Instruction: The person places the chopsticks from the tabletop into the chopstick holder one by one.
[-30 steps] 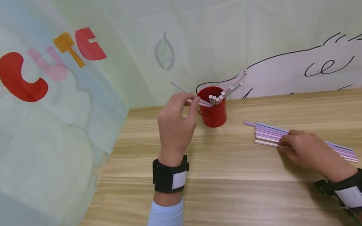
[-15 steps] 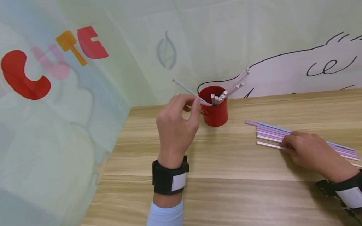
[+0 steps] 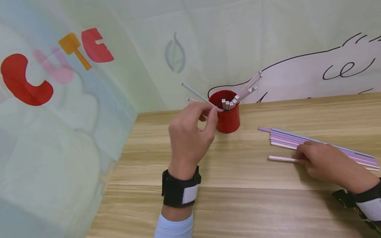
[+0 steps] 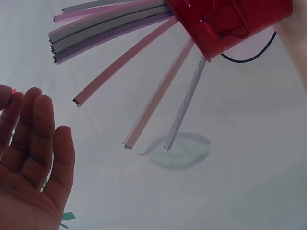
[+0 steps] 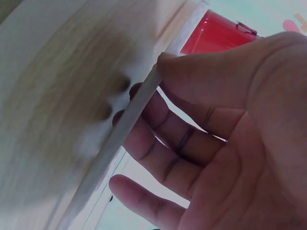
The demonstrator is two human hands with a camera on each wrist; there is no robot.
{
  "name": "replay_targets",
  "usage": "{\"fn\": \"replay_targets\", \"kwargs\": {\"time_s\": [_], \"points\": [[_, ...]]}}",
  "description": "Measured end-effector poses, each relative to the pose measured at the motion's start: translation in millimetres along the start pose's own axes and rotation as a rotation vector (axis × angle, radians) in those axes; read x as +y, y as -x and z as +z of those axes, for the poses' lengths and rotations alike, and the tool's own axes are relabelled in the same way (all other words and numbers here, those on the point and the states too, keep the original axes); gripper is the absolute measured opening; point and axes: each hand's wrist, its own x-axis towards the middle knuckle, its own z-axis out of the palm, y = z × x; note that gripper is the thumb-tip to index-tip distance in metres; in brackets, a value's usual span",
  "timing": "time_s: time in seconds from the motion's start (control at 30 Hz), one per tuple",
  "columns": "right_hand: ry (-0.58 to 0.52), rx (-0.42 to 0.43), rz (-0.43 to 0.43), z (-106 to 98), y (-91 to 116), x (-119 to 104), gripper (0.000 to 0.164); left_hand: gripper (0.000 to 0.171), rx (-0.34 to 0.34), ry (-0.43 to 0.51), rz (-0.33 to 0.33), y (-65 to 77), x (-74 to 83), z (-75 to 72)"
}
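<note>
A small red bucket (image 3: 228,121) stands on the table near the back wall, with several slim pale sticks (image 3: 248,86) fanning out of it. My left hand (image 3: 191,134) is beside the bucket's left side. In the left wrist view its fingers (image 4: 43,129) are fairly straight, and the sticks in the bucket (image 4: 211,28) stand apart from them. My right hand (image 3: 325,162) pinches a pale pinkish-white stick (image 3: 282,159) between thumb and fingers, at the front of a row of sticks. That stick (image 5: 127,117) runs slantwise across the right wrist view.
A row of purple, blue and white sticks (image 3: 286,138) lies on the wooden table (image 3: 238,208) beyond the right hand. Printed cloth walls (image 3: 217,38) rise behind and at the left. Both wrists wear black bands (image 3: 180,187).
My right hand has drawn the pinkish-white stick away from the row, toward the front. My left hand has shifted slightly right, closer in front of the bucket.
</note>
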Motion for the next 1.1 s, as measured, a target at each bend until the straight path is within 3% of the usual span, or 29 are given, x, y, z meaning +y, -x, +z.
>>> {"fn": "replay_targets", "kwargs": {"time_s": [0.3, 0.57, 0.77, 1.1], "points": [[-0.045, 0.003, -0.065, 0, -1, -2, 0.015, 0.016, -0.066, 0.010, 0.038, 2.4, 7.3, 7.6], [-0.081, 0.037, -0.109, -6, -1, -11, 0.019, 0.013, -0.237, 0.054, 0.086, 8.2, 17.1, 22.1], [-0.111, 0.057, -0.133, -8, -2, -18, 0.019, 0.012, -0.386, 0.082, 0.084, 11.3, 24.1, 31.1], [-0.128, 0.118, -0.197, -14, 0, -30, 0.022, 0.020, -0.543, 0.108, 0.041, 13.4, 32.8, 36.1]]}}
